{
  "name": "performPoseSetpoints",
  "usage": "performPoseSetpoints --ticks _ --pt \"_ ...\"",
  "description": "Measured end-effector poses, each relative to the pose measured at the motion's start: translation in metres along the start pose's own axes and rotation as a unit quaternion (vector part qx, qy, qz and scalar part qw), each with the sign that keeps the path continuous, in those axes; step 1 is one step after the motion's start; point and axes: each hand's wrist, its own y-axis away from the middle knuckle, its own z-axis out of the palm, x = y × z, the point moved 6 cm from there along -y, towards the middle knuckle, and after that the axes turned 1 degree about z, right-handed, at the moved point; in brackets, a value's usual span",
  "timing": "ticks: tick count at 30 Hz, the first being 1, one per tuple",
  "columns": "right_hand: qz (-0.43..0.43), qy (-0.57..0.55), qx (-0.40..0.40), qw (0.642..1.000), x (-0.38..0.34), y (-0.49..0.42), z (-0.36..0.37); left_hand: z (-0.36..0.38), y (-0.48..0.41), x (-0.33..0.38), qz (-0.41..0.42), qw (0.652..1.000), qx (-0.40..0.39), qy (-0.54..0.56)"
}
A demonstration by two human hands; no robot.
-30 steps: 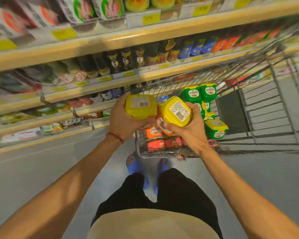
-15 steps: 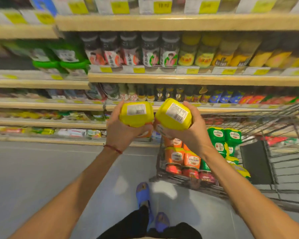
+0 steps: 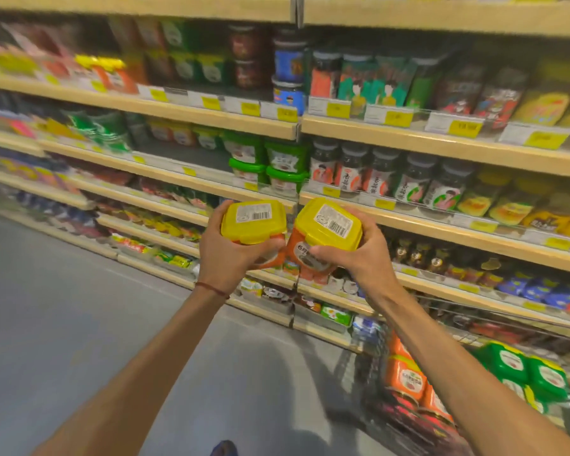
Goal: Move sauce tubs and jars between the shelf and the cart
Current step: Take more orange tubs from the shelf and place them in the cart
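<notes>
— Shelving (image 3: 441, 225) fills my feed: pale wooden boards with yellow price tags, packed with goods, above a grey floor (image 3: 63, 307).
— Where are the tubs?
— Both are raised in front of the shelves, side by side. I can't tell whether they touch. The left tub (image 3: 254, 222), orange with a yellow lid, sits in the left hand (image 3: 231, 258), fingers curled round its body from below. The right tub (image 3: 329, 225), the same kind, tilts toward the other one. The right hand (image 3: 362, 258) grips it, fingers wrapped over the lid's edge.
— And the cart?
— I see the cart (image 3: 362, 370) at lower right, under the right forearm, holding orange tubs (image 3: 405, 376) and green-lidded tubs (image 3: 507, 363). Stacked green tubs (image 3: 267, 159) stand on the shelf just above the hands, beside dark jars (image 3: 352, 172).
</notes>
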Motion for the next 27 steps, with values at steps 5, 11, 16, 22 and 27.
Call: performPoseSetpoints --ticks 5,11,16,22,27 --pt "-0.005 -0.044 -0.028 0.999 -0.019 -0.037 0.097 -0.081 -0.059 0.004 0.019 1.0 0.007 0.006" --pt "-0.011 -0.069 -0.03 0.997 -0.037 -0.086 0.202 -0.167 -0.133 0.009 0.038 0.999 0.01 0.006" --pt "-0.008 -0.099 -0.041 0.994 -0.047 -0.125 0.264 -0.212 -0.189 0.005 0.051 0.999 0.017 0.0" --pt "-0.008 -0.143 -0.045 0.989 -0.054 -0.189 0.309 -0.23 -0.255 0.0 0.049 0.998 0.024 0.019" --pt "-0.026 -0.169 -0.053 0.984 -0.064 -0.25 0.337 -0.231 -0.32 -0.001 0.05 0.998 0.032 0.027"
